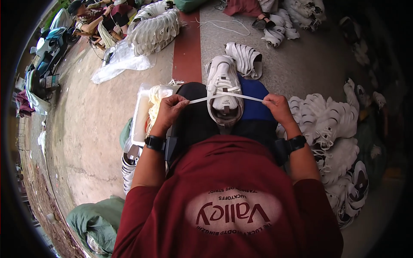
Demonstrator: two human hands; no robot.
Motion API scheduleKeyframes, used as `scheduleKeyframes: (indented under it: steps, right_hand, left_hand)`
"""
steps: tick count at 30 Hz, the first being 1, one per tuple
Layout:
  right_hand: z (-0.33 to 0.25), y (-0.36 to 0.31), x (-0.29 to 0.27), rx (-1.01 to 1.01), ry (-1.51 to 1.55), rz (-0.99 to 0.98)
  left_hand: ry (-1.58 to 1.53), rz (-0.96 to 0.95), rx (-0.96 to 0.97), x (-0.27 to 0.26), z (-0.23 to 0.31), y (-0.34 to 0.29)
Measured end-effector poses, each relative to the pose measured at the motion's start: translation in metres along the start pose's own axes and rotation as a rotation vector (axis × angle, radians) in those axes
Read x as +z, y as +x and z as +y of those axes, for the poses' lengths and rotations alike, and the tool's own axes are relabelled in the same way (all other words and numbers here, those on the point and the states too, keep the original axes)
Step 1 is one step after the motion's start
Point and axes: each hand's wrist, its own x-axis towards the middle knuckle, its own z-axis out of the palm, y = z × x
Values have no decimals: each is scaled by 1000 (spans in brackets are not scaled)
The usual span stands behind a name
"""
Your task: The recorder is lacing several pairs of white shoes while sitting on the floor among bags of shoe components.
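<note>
A white soft sneaker (223, 88) lies on the person's lap, toe pointing away. A flat white cloth shoelace (228, 97) runs across the middle of the shoe, pulled tight and straight. The left hand (170, 109) pinches one end of the lace with closed fingers. The right hand (277, 107) pinches the other end the same way.

To do this well, I think both ends should be pulled evenly, so the lace stays flat and does not twist.

The shoe looks smooth and puffy. Just beside the left hand sits a clear plastic tray (141, 114) full of thin, stringy white laces (155, 103). A heap of white shoes (335, 133) lies on the rough grey floor (86, 124) at the right. Another shoe pile (155, 28) sits farther off.
</note>
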Motion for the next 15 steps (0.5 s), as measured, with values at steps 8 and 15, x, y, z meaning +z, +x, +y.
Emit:
scheduleKeyframes:
  steps: [8, 15]
  right_hand:
    - [30, -7, -52, -54, -165, 66]
    - [68, -19, -106, -78, -268, 180]
  left_hand:
    - [168, -1, -25, -70, -12, -19]
    - [377, 4, -101, -125, -23, -43]
